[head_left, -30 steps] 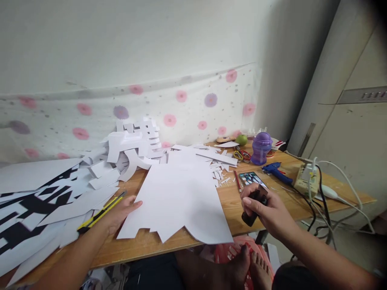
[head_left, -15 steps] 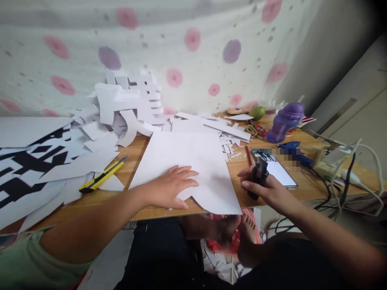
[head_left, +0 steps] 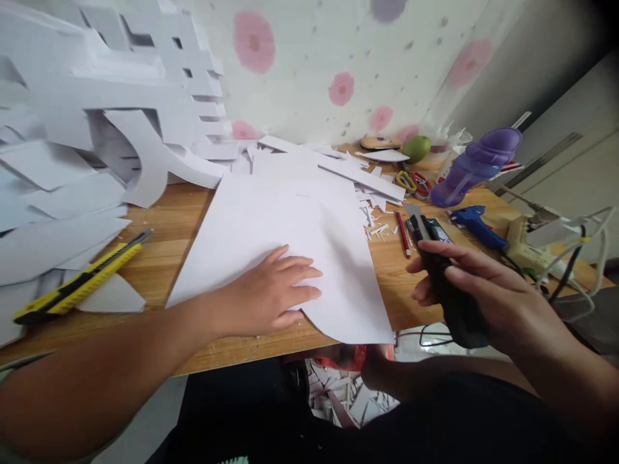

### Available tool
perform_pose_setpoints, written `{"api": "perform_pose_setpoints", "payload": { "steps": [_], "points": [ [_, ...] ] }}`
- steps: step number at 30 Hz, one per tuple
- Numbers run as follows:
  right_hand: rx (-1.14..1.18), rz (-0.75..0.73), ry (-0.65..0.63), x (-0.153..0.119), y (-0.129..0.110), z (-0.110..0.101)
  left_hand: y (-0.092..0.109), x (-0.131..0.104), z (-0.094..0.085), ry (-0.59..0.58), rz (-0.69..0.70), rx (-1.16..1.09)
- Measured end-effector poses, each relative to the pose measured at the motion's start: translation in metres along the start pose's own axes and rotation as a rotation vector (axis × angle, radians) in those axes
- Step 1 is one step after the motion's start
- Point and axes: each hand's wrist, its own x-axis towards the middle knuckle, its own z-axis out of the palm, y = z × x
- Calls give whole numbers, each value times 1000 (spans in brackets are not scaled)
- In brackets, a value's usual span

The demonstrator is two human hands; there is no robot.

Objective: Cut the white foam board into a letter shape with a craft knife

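Fingers [head_left: 304,294] touch paper [head_left: 275,219]; table [head_left: 178,219] beneath, flowered sheeting [head_left: 300,77] behind.

head view | from above table [head_left: 178,219] near side | faces forward, down | close on left hand [head_left: 271,293], right hand [head_left: 488,293] | wall cover [head_left: 294,64] at top

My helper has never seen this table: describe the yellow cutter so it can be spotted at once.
On the wooden table, find the large white sheet under the left hand. Left of it, the yellow cutter lies slanted, partly over white paper pieces. Its yellow-and-black body sets it apart from that plain paper and from the black cutter in the right hand.
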Motion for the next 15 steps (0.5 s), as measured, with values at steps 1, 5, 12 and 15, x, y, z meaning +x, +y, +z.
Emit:
{"api": "perform_pose_setpoints", "payload": {
  "steps": [1,5,12,15],
  "points": [
    [45,5,30,0,-2,-1,2,-2,2,15,2,-94],
    [146,-10,35,0,-7,-1,14,-5,15,36,-9,-421],
    [126,-98,347,-38,-7,18,33,-3,36,169,-83,-706],
    [132,-116,304,-62,6,22,29,-1,29,146,-144,-666]
  ]
}}
